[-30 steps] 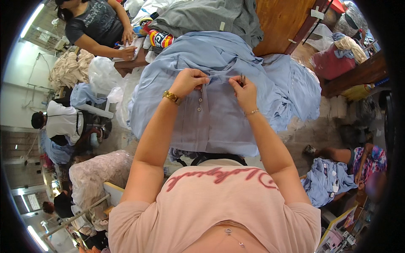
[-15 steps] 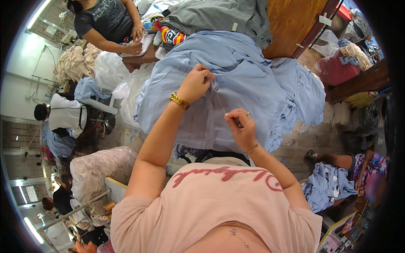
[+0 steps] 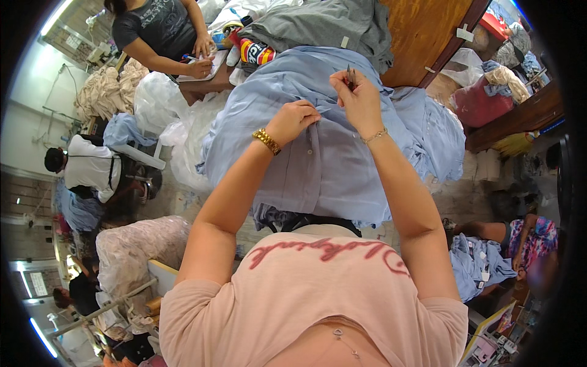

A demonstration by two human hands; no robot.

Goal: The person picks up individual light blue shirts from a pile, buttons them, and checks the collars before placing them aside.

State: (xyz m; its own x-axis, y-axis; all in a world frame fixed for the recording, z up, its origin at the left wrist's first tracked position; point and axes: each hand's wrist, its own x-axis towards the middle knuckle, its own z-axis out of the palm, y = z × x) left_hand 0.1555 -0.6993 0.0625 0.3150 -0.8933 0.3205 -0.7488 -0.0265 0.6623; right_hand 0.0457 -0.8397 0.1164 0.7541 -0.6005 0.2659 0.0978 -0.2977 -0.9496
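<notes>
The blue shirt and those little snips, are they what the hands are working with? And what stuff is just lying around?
In use:
left hand pinching the blue shirt
right hand holding small snips

Lying about:
grey garment
blue garment pile
white plastic bags
</notes>
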